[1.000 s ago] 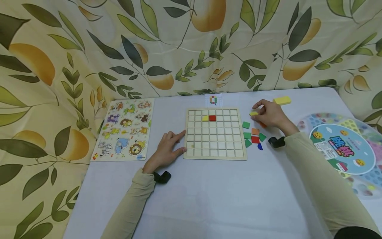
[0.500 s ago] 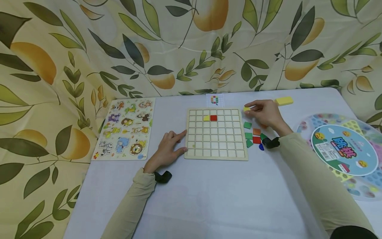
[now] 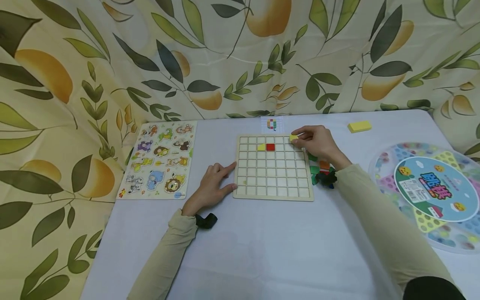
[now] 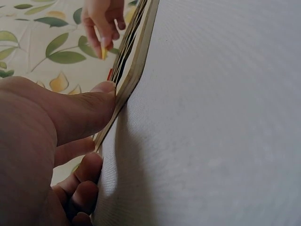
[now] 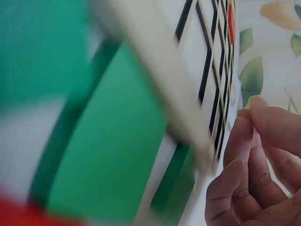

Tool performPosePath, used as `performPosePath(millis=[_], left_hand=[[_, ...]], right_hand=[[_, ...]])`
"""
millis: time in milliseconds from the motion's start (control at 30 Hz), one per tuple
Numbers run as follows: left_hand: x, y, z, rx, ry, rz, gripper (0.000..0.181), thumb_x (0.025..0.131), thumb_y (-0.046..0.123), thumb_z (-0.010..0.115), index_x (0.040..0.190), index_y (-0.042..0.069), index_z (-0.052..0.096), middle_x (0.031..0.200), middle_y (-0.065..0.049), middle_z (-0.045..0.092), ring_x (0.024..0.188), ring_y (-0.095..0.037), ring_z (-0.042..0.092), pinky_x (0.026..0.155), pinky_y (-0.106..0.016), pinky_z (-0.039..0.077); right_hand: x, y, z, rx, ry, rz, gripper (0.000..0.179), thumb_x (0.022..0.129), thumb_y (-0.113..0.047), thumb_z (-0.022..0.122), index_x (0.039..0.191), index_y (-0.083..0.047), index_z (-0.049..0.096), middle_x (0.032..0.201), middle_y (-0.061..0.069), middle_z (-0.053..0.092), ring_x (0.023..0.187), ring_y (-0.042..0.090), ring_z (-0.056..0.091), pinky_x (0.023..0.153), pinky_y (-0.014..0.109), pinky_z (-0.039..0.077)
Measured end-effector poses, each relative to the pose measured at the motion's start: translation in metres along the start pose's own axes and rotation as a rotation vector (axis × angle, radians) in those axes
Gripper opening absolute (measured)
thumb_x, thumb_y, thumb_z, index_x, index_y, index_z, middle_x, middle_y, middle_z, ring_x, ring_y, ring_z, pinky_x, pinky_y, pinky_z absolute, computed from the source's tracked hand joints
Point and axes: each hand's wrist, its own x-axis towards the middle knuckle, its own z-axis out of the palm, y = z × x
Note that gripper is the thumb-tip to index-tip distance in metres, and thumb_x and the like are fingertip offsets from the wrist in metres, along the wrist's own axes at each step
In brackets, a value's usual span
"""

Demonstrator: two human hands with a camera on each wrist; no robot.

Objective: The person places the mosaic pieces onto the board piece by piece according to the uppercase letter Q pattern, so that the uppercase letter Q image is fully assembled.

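The wooden grid board lies flat in the middle of the table. My left hand touches its left edge with an outstretched index finger and thumb; in the left wrist view the thumb rests right on the rim. A yellow tile is pinched between the thumb and fingertips of my right hand, over the board's far right corner. Only a sliver of that tile shows in the right wrist view. Side by side in the second row sit a yellow piece and a red square.
Green tiles and orange and red ones lie right of the board, partly hidden by my right wrist. A pattern card is behind it. An animal puzzle board lies left, a yellow block and round game box right.
My right hand has carried the yellow tile leftward, from beside the loose tiles to over the board's far right corner. The left hand keeps its place at the board's edge.
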Motion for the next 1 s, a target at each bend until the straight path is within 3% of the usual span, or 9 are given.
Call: performPosePath(millis=[400, 1000], left_hand=[[0.0, -0.001, 0.0, -0.001, 0.0, 0.003, 0.071, 0.099, 0.024, 0.076, 0.162, 0.011, 0.045, 0.105, -0.008, 0.049, 0.094, -0.02, 0.035, 0.083, -0.033, 0.028], [0.001, 0.002, -0.002, -0.001, -0.005, -0.01, 0.071, 0.099, 0.023, 0.077, 0.162, 0.012, 0.046, 0.105, -0.009, 0.05, 0.095, -0.021, 0.035, 0.083, -0.032, 0.028]], right_hand=[[0.006, -0.02, 0.02, -0.008, -0.088, -0.039, 0.031, 0.1, -0.021, 0.074, 0.127, -0.005, 0.075, 0.115, 0.019, 0.073, 0.104, 0.03, 0.065, 0.09, 0.039, 0.048], [0.01, -0.022, 0.028, -0.051, -0.104, -0.042, 0.027, 0.093, -0.014, 0.081, 0.116, -0.001, 0.076, 0.105, 0.016, 0.071, 0.097, 0.03, 0.06, 0.088, 0.038, 0.045]])
